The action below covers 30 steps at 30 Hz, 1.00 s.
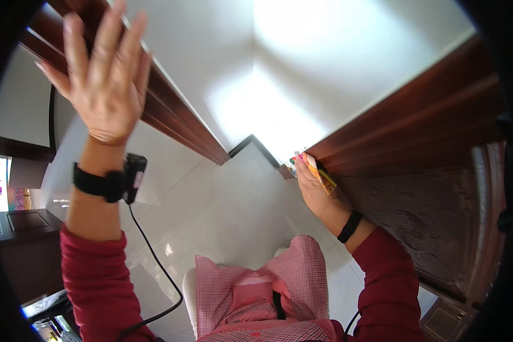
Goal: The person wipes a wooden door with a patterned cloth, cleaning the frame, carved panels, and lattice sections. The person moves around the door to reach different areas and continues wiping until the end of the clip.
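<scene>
My left hand (104,85) is raised at the upper left, its fingers spread and slightly blurred, with nothing in it. Behind it runs a reddish-brown wooden door frame (184,115); whether the fingers touch the wood I cannot tell. My right hand (318,192) grips colourful printed packaging (318,171), orange and white with a yellow strip along one side. That packaging is beside the lower end of the right wooden frame (393,115), and my fingers cover part of it. A black strap with a small box (134,177) sits on my left wrist.
White walls (222,64) meet in a corner ahead, above a dark skirting strip (243,143). A dark carved door panel (406,226) is close by my right arm. A black cable (162,269) hangs from the wrist box over the glossy tiled floor (184,213). Dark cabinets (25,239) stand at left.
</scene>
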Each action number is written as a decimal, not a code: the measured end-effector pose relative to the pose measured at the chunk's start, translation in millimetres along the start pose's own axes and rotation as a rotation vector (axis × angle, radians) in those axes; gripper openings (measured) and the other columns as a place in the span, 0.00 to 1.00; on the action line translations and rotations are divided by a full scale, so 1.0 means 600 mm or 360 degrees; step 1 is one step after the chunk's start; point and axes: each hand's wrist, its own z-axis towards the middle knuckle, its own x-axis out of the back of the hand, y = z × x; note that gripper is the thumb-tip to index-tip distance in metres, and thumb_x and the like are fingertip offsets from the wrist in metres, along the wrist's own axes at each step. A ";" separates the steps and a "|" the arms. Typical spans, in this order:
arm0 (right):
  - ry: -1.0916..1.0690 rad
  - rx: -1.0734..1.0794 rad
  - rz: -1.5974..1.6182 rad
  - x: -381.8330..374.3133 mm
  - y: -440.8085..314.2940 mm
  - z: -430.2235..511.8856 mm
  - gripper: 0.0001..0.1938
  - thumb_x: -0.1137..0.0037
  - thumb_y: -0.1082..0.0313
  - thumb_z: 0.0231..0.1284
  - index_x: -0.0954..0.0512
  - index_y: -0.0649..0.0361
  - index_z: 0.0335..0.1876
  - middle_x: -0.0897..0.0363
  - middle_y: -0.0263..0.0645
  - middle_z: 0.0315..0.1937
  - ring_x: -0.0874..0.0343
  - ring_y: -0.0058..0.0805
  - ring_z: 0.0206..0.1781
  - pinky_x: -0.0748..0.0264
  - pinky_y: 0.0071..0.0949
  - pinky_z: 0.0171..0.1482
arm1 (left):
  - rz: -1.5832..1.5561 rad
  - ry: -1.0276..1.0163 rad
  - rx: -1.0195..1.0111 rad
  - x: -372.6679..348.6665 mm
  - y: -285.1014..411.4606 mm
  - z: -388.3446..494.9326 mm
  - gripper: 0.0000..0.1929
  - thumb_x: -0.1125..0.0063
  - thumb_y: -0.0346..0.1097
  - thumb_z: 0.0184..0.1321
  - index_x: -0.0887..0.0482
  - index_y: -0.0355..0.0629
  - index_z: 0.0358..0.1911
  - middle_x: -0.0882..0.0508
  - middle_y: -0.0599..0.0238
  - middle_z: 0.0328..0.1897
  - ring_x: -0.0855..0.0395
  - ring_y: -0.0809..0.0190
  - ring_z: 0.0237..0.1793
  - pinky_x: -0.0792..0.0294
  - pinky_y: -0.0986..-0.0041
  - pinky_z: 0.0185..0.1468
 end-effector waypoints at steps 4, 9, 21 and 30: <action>0.0130 -0.0070 0.0219 0.113 0.108 -0.047 0.24 0.56 0.62 0.64 0.26 0.69 0.62 0.38 0.47 0.72 0.52 0.46 0.80 0.58 0.46 0.80 | -0.0193 -0.0364 0.0107 0.025 0.068 -0.053 0.28 0.37 0.52 0.61 0.24 0.63 0.66 0.38 0.74 0.79 0.54 0.44 0.80 0.76 0.32 0.74; 0.0430 -0.0342 0.0330 0.273 0.319 -0.067 0.23 0.56 0.67 0.65 0.27 0.71 0.62 0.33 0.48 0.68 0.43 0.41 0.77 0.48 0.38 0.78 | -0.0662 -0.1228 0.0094 0.103 0.076 -0.063 0.33 0.36 0.51 0.59 0.30 0.55 0.69 0.38 0.61 0.78 0.51 0.47 0.80 0.60 0.41 0.79; 0.1736 -0.1272 -0.0571 0.562 0.937 -0.039 0.18 0.42 0.65 0.57 0.21 0.62 0.52 0.26 0.49 0.59 0.34 0.47 0.68 0.43 0.48 0.73 | -0.1351 -0.2355 0.0799 0.167 0.036 -0.060 0.35 0.43 0.47 0.65 0.39 0.44 0.73 0.40 0.45 0.77 0.38 0.45 0.74 0.42 0.59 0.74; 0.1374 -0.1017 0.0213 0.378 0.730 0.014 0.17 0.49 0.69 0.58 0.18 0.61 0.52 0.28 0.45 0.65 0.37 0.48 0.72 0.53 0.65 0.74 | -0.1833 -0.2437 0.1516 0.189 0.035 -0.115 0.35 0.47 0.50 0.69 0.39 0.36 0.72 0.29 0.42 0.70 0.29 0.46 0.69 0.36 0.65 0.70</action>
